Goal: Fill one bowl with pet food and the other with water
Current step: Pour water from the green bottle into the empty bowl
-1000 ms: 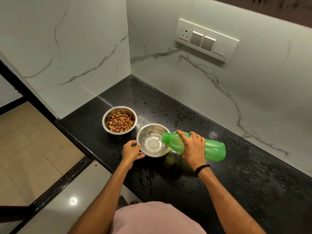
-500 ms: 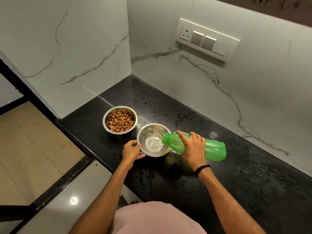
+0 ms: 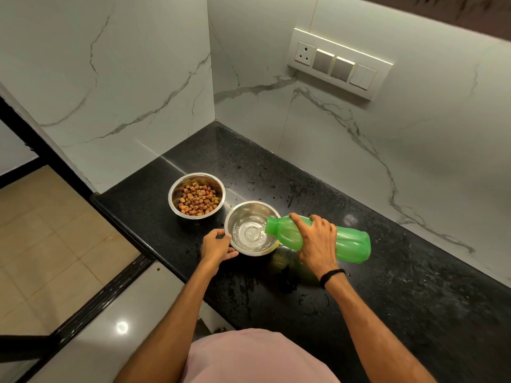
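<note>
Two steel bowls stand side by side on the black counter [image 3: 387, 286]. The far-left bowl [image 3: 177, 201] holds brown pet food [image 3: 197, 199]. The nearer bowl [image 3: 235, 217] has water pooling in its bottom. My right hand [image 3: 318, 241] grips a green plastic bottle [image 3: 351, 239], tipped nearly flat with its mouth over the nearer bowl's right rim, and a thin stream of water runs out of it. My left hand [image 3: 215, 246] holds that bowl by its left rim, fingers curled against the side.
White marble walls meet in a corner behind the bowls. A switch panel [image 3: 338, 63] sits on the right wall. The counter's front edge runs close to my left hand, with tiled floor [image 3: 55, 244] below. The counter surface is wet in patches.
Water keeps running from the bottle and the pool in the nearer bowl has grown a little. Both hands and the bowls have stayed in place.
</note>
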